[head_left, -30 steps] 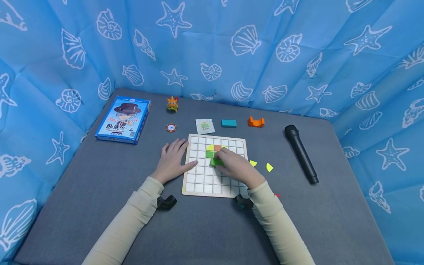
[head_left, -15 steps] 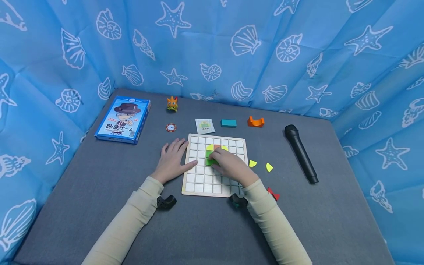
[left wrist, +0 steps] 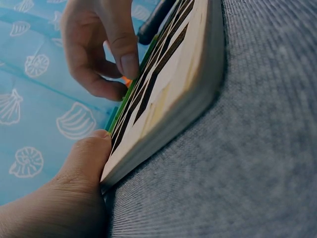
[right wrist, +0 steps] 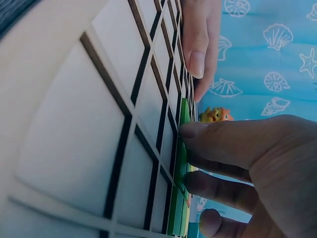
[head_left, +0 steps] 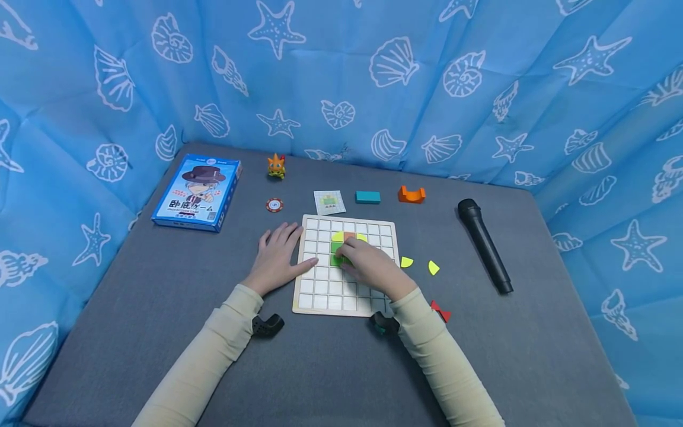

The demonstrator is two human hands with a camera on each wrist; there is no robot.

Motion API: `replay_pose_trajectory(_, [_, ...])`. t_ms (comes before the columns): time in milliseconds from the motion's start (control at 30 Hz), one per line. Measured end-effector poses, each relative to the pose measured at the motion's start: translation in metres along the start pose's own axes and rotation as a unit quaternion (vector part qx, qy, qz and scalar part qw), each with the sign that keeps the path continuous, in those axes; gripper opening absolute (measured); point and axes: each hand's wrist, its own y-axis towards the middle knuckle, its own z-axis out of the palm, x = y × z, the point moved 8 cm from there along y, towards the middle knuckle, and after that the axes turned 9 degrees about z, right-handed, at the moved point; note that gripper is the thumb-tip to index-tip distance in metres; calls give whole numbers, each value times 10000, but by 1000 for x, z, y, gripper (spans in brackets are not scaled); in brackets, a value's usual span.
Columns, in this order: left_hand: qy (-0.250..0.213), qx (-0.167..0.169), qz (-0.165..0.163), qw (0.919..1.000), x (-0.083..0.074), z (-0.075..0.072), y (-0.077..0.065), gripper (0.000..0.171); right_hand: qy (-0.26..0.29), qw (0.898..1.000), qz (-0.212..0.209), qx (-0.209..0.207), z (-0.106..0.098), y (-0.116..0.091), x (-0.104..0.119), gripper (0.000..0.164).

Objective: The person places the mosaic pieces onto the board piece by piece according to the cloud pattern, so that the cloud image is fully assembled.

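A wooden board with a grid of white squares point(head_left: 321, 289) lies on the table. On its upper middle sit green tiles point(head_left: 337, 247), an orange-brown square point(head_left: 349, 236) and yellow quarter-round pieces point(head_left: 338, 236). My right hand point(head_left: 376, 267) is over the board, its thumb and bent fingers pinching a green tile point(right wrist: 182, 148) at grid level in the right wrist view; the hand hides part of that tile. With fingers spread, my left hand point(head_left: 274, 261) rests at the board's left edge, the thumb lying on the squares.
Right of the board lie yellow quarter-round pieces point(head_left: 434, 268), red pieces point(head_left: 440, 311) and a black microphone point(head_left: 484, 246). Behind it are a pattern card point(head_left: 329, 203), teal block point(head_left: 368, 197), orange arch point(head_left: 411, 194), poker chip point(head_left: 274, 205), toy figure point(head_left: 276, 166) and blue game box point(head_left: 197, 193).
My right hand has shifted slightly left with the green tile, which now lies among the other green ones. The red pieces have come out from behind the right sleeve. My left hand stays still.
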Motion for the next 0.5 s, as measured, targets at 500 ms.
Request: replay_pose_trajectory(500, [-5,20,-42,10000,1,0,0,90,140,9996,165,-170,-6,-5,-6,22])
